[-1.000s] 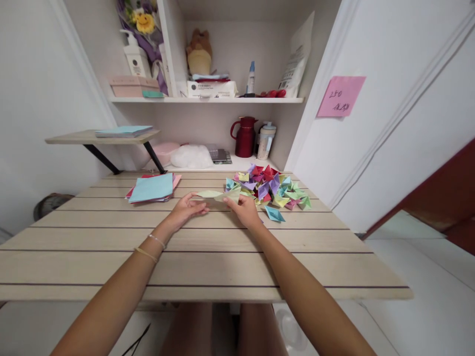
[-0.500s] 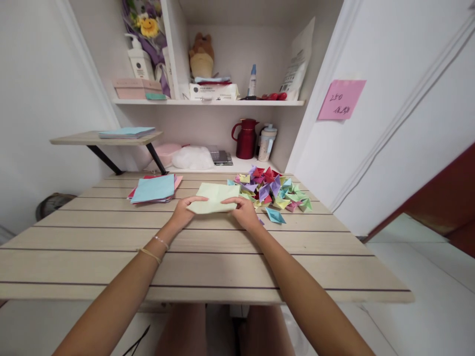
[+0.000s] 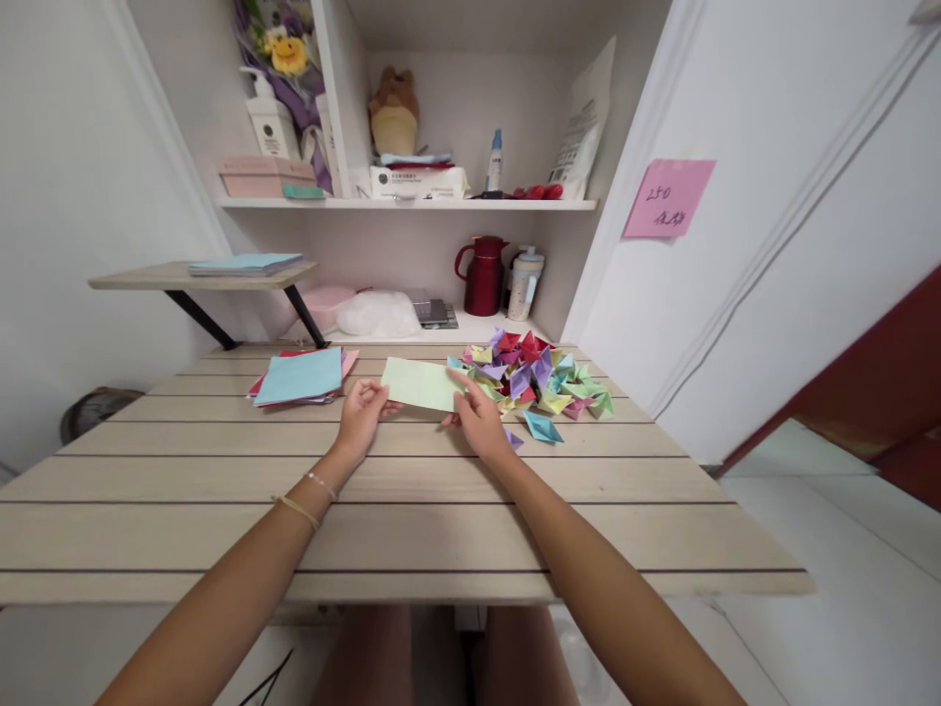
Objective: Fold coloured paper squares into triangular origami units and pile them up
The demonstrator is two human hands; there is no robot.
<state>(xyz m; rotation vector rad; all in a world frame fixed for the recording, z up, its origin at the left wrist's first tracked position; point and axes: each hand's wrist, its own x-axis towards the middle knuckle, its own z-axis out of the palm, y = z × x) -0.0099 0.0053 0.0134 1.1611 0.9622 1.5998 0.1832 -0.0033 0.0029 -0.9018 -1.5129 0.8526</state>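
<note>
A pale green sheet of paper, now a flat rectangle, is held between my two hands just above the table. My left hand pinches its lower left corner between thumb and fingers. At the right end my right hand grips it, with the index finger along the upper right edge and other fingers underneath. Just right of that hand lies a heap of folded paper boats in several colours. A blue paper boat sits apart in front of the heap, and a purple one is partly behind my right hand.
Left of my hands is a stack of coloured paper, blue on top. More blue sheets rest on a small raised shelf. A red jug and a pale cup stand behind the slatted table.
The paper has gone from a wider, bent shape to a flat, narrower rectangle. My thumbs have left its face, and both hands now hold it at its ends.
</note>
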